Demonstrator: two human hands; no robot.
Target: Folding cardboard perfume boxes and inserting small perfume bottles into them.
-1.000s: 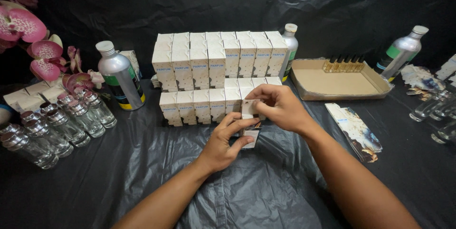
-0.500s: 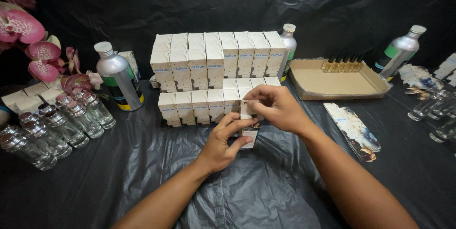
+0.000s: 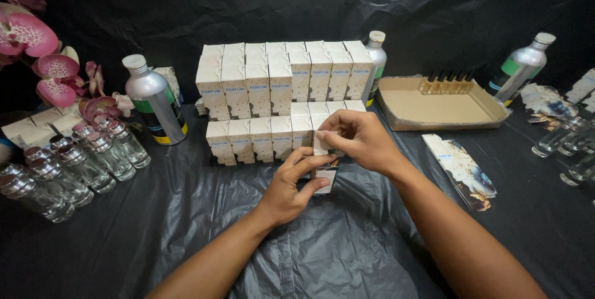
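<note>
Both hands hold one small cream carton (image 3: 325, 175) upright over the black plastic sheet. My left hand (image 3: 291, 184) grips its lower body from the left. My right hand (image 3: 356, 139) pinches the top flap from above. Right behind the hands stands a stack of matching cream cartons (image 3: 282, 97), a tall back group and a lower front row.
Silver metal bottles stand at left (image 3: 154, 99), behind the stack (image 3: 375, 57) and at far right (image 3: 519, 66). Clear glass bottles (image 3: 74, 162) cluster at left under pink orchids (image 3: 43, 57). A cardboard tray (image 3: 434, 107) holds small vials. Flat printed cartons (image 3: 462, 169) lie at right.
The hands and the carton have barely shifted; my right fingers keep working at the top flap.
</note>
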